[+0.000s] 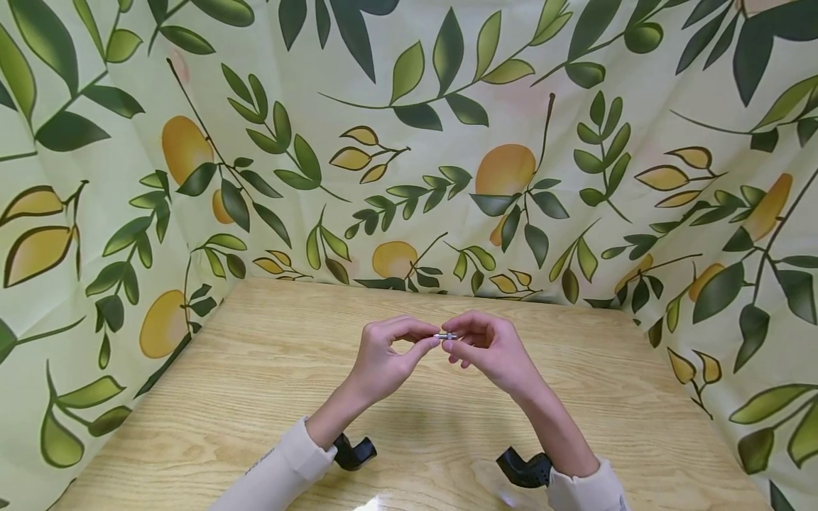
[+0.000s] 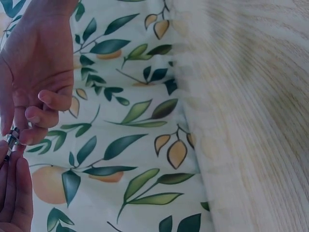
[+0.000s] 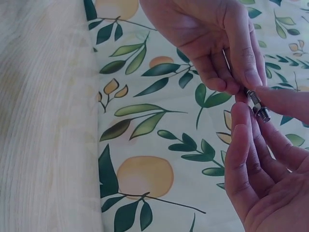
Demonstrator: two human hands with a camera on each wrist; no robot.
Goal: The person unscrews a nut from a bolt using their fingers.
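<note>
A small silvery bolt (image 1: 445,336) lies roughly level between the two hands, above the table. My left hand (image 1: 386,358) pinches its left end between thumb and fingers. The thumb and fingers of my right hand (image 1: 495,351) hold the other end. Thread shows along the bolt (image 3: 254,99) in the right wrist view, along with a wider nut-like collar (image 3: 258,108) near the end on the right hand's side. Fingertips cover part of the metal. In the left wrist view the bolt (image 2: 12,137) is partly hidden at the left edge.
Below the hands spreads a light wood-grain table (image 1: 268,397). Cloth (image 1: 396,156) printed with leaves and fruit hangs behind it and on both sides. Black curved camera mounts (image 1: 356,452) sit at the wrists, by the light sleeves (image 1: 281,472).
</note>
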